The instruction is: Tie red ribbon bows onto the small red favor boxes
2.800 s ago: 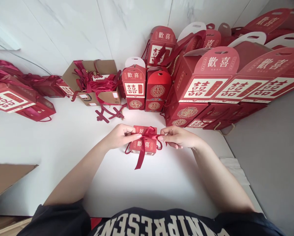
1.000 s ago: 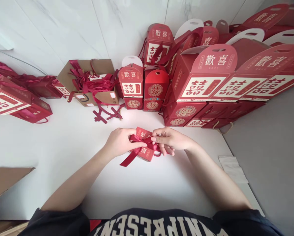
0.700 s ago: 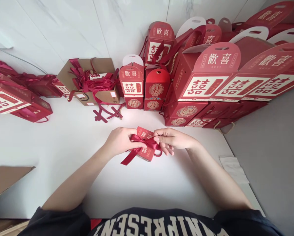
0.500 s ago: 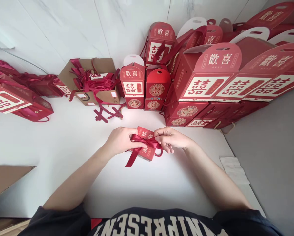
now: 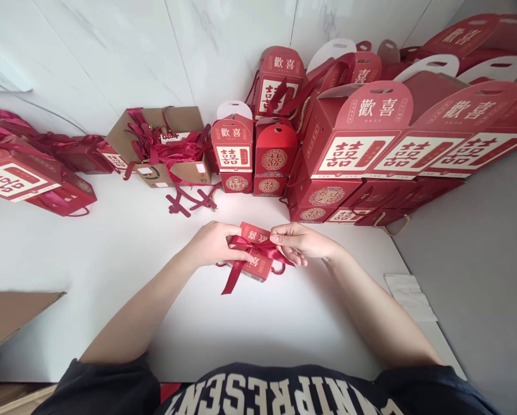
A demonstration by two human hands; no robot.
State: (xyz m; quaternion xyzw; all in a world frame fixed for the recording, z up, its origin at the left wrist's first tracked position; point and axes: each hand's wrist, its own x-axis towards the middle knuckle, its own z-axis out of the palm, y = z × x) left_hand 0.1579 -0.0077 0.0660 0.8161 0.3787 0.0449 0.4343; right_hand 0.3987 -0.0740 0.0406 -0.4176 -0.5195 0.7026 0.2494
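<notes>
In front of me on the white table is a small red gift box [image 5: 261, 270] with gold characters on its top. A dark red satin ribbon [image 5: 232, 278] is tied in a bow across it, one tail hanging toward me and another to the right. My left hand [image 5: 212, 243] pinches the bow's left loop between thumb and fingers. On the other side, my right hand [image 5: 304, 241] pinches the right loop, its lower fingers loosely curled. A twisted red cord [image 5: 279, 270] shows at the box's right edge.
An open cardboard box [image 5: 178, 172] full of red ribbons stands behind, with cut ribbon pieces [image 5: 191, 202] before it. Stacked red gift boxes [image 5: 348, 155] fill the right rear. More ribboned boxes [image 5: 20, 173] lie at left. A cardboard flap [image 5: 16, 314] juts in at lower left.
Both hands stay on the bow with little movement. More of the right ribbon tail now shows beneath my right hand. The view has shifted slightly.
</notes>
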